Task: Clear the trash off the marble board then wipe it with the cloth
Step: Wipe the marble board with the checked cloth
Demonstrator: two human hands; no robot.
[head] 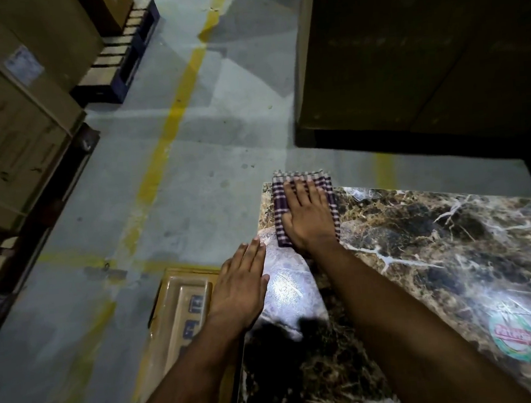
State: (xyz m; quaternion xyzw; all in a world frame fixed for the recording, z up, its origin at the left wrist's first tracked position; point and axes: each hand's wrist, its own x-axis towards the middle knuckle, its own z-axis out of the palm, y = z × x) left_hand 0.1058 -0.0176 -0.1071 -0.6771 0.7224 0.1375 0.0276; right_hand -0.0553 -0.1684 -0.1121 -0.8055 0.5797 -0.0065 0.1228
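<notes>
1. The left hand (239,287) lay flat at the left edge of the marble board (420,252), its fingers (253,250) straight and together, holding nothing.
2. The right hand (306,217) pressed flat on the checked cloth (280,206), fingers straight and spread.
3. The cloth lay folded at the far left corner of the board.
4. A cardboard box (177,310) stood on the floor just beside the board.
5. A round sticker (511,337) was on the board's right part.

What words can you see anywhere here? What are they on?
Round sticker on the marble board: red band with white letters, too blurred to read.
White label on a cardboard box: too small to read.
Blue labels in the floor box: unreadable.
</notes>
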